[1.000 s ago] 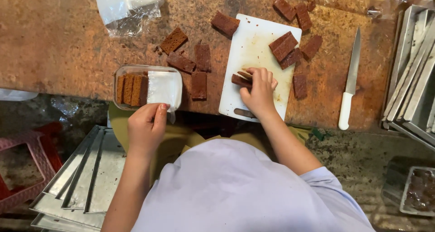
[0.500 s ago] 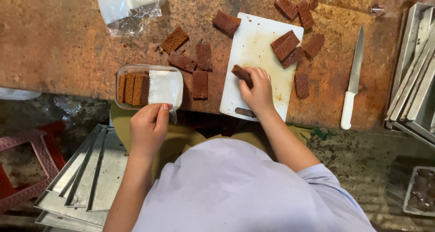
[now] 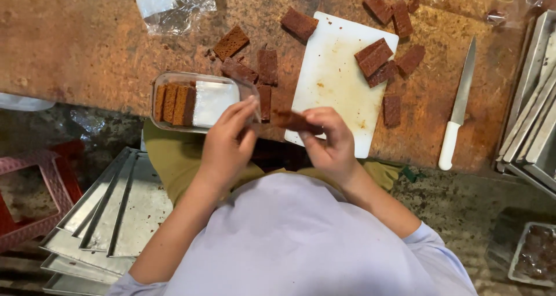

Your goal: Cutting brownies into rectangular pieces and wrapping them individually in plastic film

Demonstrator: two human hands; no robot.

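Observation:
My right hand [image 3: 330, 142] grips a brown cake slice [image 3: 289, 120] and holds it just left of the white cutting board [image 3: 339, 79]. My left hand [image 3: 229, 142] is beside it, fingers apart, its fingertips at the right end of a clear plastic container [image 3: 200, 102]. The container holds three brown slices at its left end and a white sheet at its right. More brown cake slices lie loose on the rusty brown table [image 3: 87, 47], around and on the board.
A white-handled knife [image 3: 457, 114] lies right of the board. Stacked metal trays [image 3: 104, 215] sit at lower left, more trays [image 3: 533, 111] at the right edge. A crumpled plastic bag [image 3: 174, 4] is at top. A red crate [image 3: 29, 197] stands far left.
My right hand picked a cake slice off the board and carried it left toward the container. My left hand rose to the container's right end.

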